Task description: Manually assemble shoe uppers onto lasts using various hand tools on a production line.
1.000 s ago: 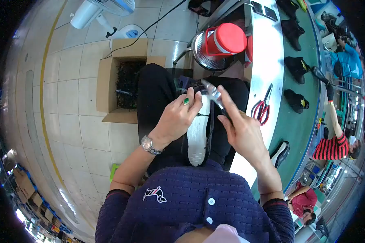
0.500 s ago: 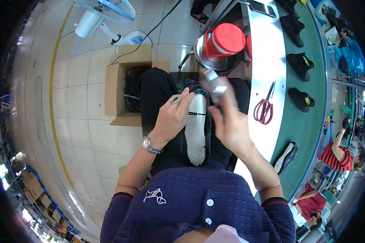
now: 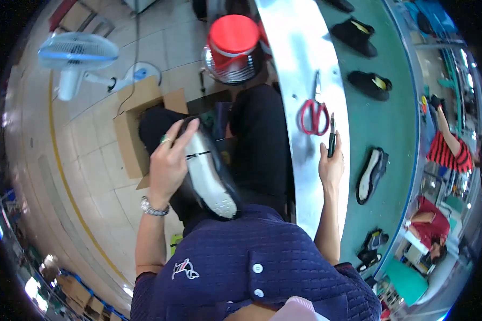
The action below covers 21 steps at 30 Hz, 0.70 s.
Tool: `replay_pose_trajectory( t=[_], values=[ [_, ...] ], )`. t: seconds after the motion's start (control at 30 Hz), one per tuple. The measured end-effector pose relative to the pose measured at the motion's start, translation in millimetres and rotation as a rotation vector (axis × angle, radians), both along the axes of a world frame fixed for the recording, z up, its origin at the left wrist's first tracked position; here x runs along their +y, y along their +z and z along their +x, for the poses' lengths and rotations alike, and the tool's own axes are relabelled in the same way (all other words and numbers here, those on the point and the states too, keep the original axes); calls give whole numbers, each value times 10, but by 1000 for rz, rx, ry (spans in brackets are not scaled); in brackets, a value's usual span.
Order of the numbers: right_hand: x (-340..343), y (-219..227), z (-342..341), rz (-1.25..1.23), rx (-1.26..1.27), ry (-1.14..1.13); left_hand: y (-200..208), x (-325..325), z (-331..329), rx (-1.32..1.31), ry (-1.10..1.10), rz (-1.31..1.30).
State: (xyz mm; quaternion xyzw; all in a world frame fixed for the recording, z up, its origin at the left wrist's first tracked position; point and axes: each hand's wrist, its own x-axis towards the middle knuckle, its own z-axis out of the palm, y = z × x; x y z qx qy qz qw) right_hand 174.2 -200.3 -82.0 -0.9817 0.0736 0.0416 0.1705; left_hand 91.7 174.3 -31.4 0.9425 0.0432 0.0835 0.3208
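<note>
My left hand (image 3: 168, 163) grips the toe end of a black shoe (image 3: 224, 179) held sole up over my lap. The shoe's underside is white, with a thin dark cord tied across it. Out to the right, over the metal bench, my right hand (image 3: 332, 163) has its thumb and fingers around a slim tool (image 3: 332, 143) with a dark handle and a narrow metal tip. Its exact kind is too small to tell. Red-handled scissors (image 3: 314, 115) lie on the bench just left of that tool.
A metal bench (image 3: 316, 198) runs along my right, beside a green conveyor belt (image 3: 337, 232) bearing several dark shoes. A red-lidded container (image 3: 234, 35) stands on a stool ahead. To the left are a cardboard box (image 3: 127, 142) and a fan (image 3: 77, 51). Other people sit beyond the belt.
My right hand has moved from beside the shoe to the bench. The blurred metal tool it held is out of sight; it now holds the slim tool. The shoe has tilted and shifted left in view.
</note>
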Motion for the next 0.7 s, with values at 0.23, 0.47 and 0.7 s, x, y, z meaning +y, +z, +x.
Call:
replay_pose_trajectory(
  t=[0.23, 0.47, 0.7],
  values=[
    [-163, -332, 82, -194, -182, 161, -2, 95, -24, 53, -90, 77],
    [-21, -509, 696, 310, 118, -13, -139, -51, -107, -104, 123, -291],
    [596, 561, -159, 1141, 932, -62, -181, -174, -505, -100, 261, -559]
  ],
)
